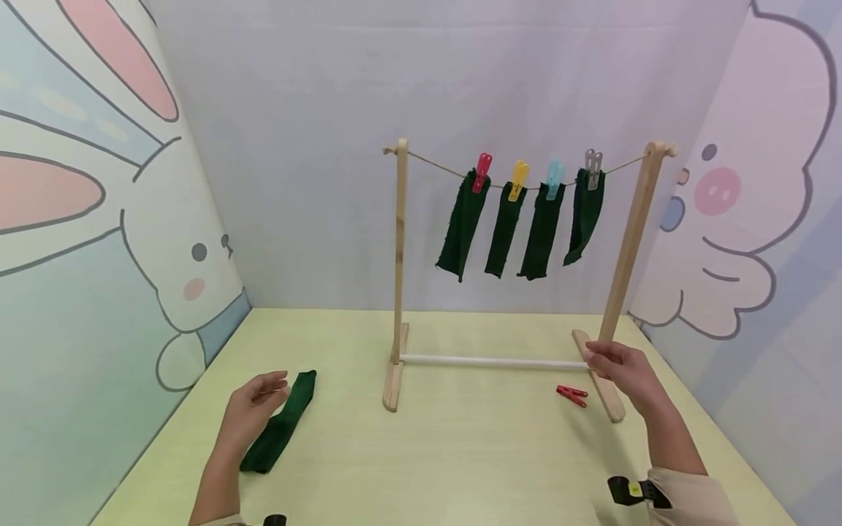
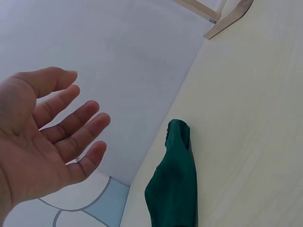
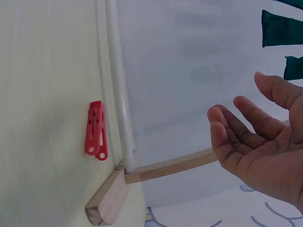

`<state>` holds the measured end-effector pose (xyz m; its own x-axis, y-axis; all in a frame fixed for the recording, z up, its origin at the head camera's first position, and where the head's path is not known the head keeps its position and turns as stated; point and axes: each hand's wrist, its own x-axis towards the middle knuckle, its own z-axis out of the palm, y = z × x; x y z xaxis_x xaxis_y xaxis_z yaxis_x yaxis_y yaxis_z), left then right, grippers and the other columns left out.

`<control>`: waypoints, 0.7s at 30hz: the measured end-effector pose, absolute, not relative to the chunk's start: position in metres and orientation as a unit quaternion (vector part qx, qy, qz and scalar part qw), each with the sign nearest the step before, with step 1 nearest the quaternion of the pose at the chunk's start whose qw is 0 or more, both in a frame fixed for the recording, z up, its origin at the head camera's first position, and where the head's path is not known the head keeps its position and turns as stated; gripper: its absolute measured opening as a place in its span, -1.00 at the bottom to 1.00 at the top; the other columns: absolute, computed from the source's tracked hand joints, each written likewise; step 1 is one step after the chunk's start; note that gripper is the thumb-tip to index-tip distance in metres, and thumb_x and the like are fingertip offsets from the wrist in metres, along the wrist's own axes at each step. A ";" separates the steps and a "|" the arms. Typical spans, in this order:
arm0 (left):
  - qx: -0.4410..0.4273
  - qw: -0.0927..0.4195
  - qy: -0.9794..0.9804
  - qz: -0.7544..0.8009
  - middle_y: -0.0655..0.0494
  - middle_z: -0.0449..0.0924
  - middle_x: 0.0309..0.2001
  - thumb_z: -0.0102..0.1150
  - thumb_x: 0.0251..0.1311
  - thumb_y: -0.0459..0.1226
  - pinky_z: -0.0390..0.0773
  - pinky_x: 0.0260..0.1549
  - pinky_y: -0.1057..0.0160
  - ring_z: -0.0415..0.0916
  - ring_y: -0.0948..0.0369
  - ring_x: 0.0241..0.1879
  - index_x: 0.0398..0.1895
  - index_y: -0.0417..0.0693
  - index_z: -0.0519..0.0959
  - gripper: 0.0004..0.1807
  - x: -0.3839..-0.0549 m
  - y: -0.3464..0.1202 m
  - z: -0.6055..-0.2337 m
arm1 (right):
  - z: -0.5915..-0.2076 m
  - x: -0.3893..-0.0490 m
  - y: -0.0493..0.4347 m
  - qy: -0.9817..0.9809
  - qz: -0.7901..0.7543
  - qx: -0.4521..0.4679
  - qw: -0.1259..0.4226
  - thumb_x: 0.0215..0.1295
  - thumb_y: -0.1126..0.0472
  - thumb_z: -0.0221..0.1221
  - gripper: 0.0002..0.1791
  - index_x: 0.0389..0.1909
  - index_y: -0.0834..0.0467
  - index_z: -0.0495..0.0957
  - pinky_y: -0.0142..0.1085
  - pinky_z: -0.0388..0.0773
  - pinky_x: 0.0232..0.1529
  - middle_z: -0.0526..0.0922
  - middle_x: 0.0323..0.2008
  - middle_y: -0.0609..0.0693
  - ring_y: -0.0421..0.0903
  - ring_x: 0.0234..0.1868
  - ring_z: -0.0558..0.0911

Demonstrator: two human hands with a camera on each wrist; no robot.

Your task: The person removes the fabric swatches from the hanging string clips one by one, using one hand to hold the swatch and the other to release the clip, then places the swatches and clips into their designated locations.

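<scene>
My left hand (image 1: 253, 409) hovers over a dark green cloth strip (image 1: 281, 427) on the table at the left; its fingers are loosely bent and hold nothing. In the left wrist view that green cloth (image 2: 175, 179) lies apart from the hand (image 2: 57, 137). On the right, my right hand (image 1: 625, 372) is raised near the foot of the rack's right post, fingers relaxed, nothing in them. A red clothespin (image 1: 572, 395) lies on the table to its left; the right wrist view shows the same red clothespin (image 3: 96, 130) beside the rack's white bar.
A wooden rack with a left post (image 1: 400, 256), a right post (image 1: 631, 241) and a white lower bar (image 1: 493, 361) stands on the table (image 1: 408, 467). Several green cloths hang from its string by red (image 1: 482, 173), yellow (image 1: 518, 180), blue (image 1: 555, 180) and grey clothespins (image 1: 593, 169).
</scene>
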<state>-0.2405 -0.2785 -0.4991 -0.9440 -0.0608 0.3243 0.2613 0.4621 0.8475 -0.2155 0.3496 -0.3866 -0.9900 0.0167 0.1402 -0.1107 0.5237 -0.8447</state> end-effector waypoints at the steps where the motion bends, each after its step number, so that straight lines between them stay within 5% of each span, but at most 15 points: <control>1: -0.066 0.154 -0.840 -0.516 -0.05 0.52 -0.03 0.10 0.22 0.05 0.49 -0.28 0.45 0.51 0.20 -0.10 0.14 -0.03 0.47 -0.48 -0.242 -0.276 -0.498 | -0.384 -0.216 0.349 -0.871 0.485 0.028 0.065 0.38 0.04 0.03 -0.40 0.16 0.49 0.30 -0.36 0.53 -0.19 0.47 0.00 0.33 -0.26 -0.20 0.55; 7: -0.080 0.174 -0.832 -0.521 0.09 0.52 -0.02 0.06 0.14 0.21 0.46 -0.24 0.48 0.50 0.23 -0.08 0.15 0.05 0.47 -0.38 -0.259 -0.265 -0.508 | -0.366 -0.214 0.338 -0.886 0.454 0.041 0.081 0.39 -0.02 0.00 -0.38 0.26 0.37 0.25 -0.27 0.50 -0.15 0.42 0.10 0.35 0.06 -0.03 0.51; 10: -0.103 0.194 -0.824 -0.523 0.05 0.54 -0.02 0.11 0.20 0.07 0.46 -0.23 0.49 0.50 0.22 -0.08 0.15 0.02 0.48 -0.48 -0.268 -0.260 -0.512 | -0.357 -0.214 0.331 -0.885 0.454 0.050 0.090 0.39 -0.03 0.00 -0.37 0.29 0.33 0.23 -0.37 0.46 -0.15 0.40 0.13 0.35 0.18 0.06 0.44; 16: -0.157 0.204 -0.778 -0.574 -0.08 0.56 -0.08 0.18 0.22 -0.25 0.46 -0.22 0.38 0.50 0.16 -0.12 0.09 -0.08 0.52 -0.64 -0.249 -0.229 -0.470 | -0.340 -0.215 0.319 -0.878 0.461 0.067 0.107 0.36 -0.02 0.04 -0.37 0.28 0.32 0.23 -0.54 0.42 -0.18 0.40 0.13 0.34 0.22 0.07 0.45; 21: -0.113 0.201 -0.798 -0.557 -0.12 0.55 -0.08 0.15 0.24 -0.20 0.42 -0.25 0.49 0.49 0.27 -0.18 0.09 -0.15 0.49 -0.62 -0.228 -0.204 -0.430 | -0.328 -0.218 0.311 -0.880 0.451 0.082 0.120 0.36 -0.01 0.05 -0.38 0.26 0.32 0.26 -0.49 0.45 -0.14 0.41 0.13 0.33 0.21 0.06 0.47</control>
<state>-0.2278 -0.2043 -0.4301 -0.8941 -0.0437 0.4457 0.4034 0.3535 0.8440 -0.2180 0.3112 -0.3279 -0.9577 -0.0357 0.2855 -0.2526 0.5794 -0.7749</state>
